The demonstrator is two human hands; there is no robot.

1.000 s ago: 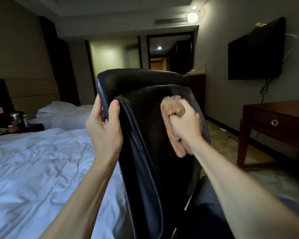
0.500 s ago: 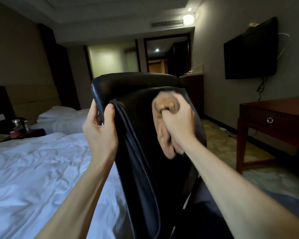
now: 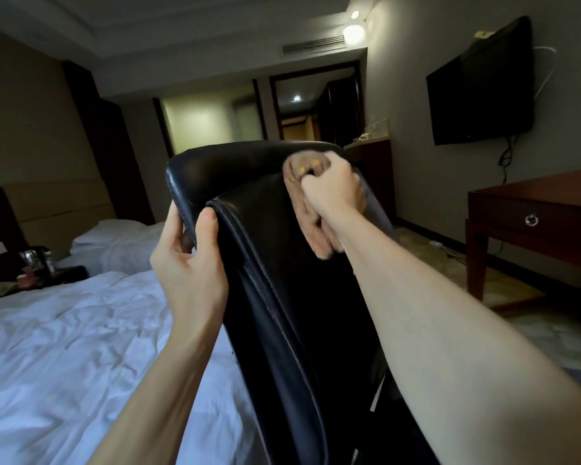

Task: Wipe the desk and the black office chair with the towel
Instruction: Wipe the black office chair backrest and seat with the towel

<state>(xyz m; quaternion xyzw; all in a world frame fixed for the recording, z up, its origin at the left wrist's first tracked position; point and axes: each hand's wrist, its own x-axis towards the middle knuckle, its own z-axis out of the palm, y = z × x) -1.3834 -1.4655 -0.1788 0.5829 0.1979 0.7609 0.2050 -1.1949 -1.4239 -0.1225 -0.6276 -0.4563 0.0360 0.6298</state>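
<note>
The backrest of the black office chair point(image 3: 275, 280) is seen tilted in the middle of the view, between the two forearms. Its left edge is gripped by the left hand point(image 3: 188, 266): the thumb point(image 3: 208, 220) is laid on the piped seam of the near face, and the fingers are curled round the rim to the far side. A brown towel point(image 3: 312, 229) is bunched in the right hand point(image 3: 332, 193), whose fingers are closed round it. The cloth is pressed against the upper right part of the backrest, just under the top edge. A fold of the towel is shown above the knuckles, and a longer tail hangs below the fist, lying on the leather. The hands are set apart, with the face of the backrest between them. The wooden desk point(image 3: 534, 209), fitted with a ring-pull drawer, is placed by the right-hand wall, well apart from both hands. A bed point(image 3: 64, 330) covered in white linen is spread on the left, and a television point(image 3: 480, 85) is mounted on the right-hand wall.
</note>
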